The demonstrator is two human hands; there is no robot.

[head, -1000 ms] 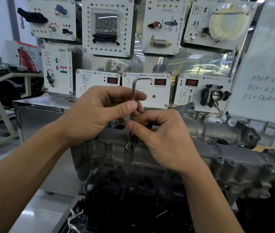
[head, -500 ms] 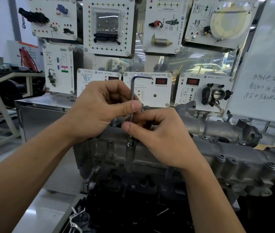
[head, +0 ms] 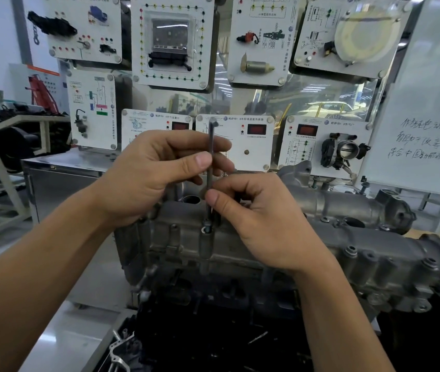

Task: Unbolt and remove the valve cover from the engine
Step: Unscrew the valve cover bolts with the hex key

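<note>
Head view: the hex key (head: 210,167) stands upright, its long axis vertical and its short bend at the top. Its lower tip sits in a bolt (head: 207,227) at the near left edge of the valve cover (head: 374,261), which is still on the engine. The left hand (head: 154,173) pinches the upper shank. The right hand (head: 262,221) pinches the lower shank between thumb and forefinger. The bolt lies straight below the fingers (head: 219,200), and the right hand is the nearer one.

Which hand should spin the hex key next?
Probably left: the left hand pinches the hex key high, near its bent top, while the right hand pinches it low, just above the bolt, steadying it.
</note>
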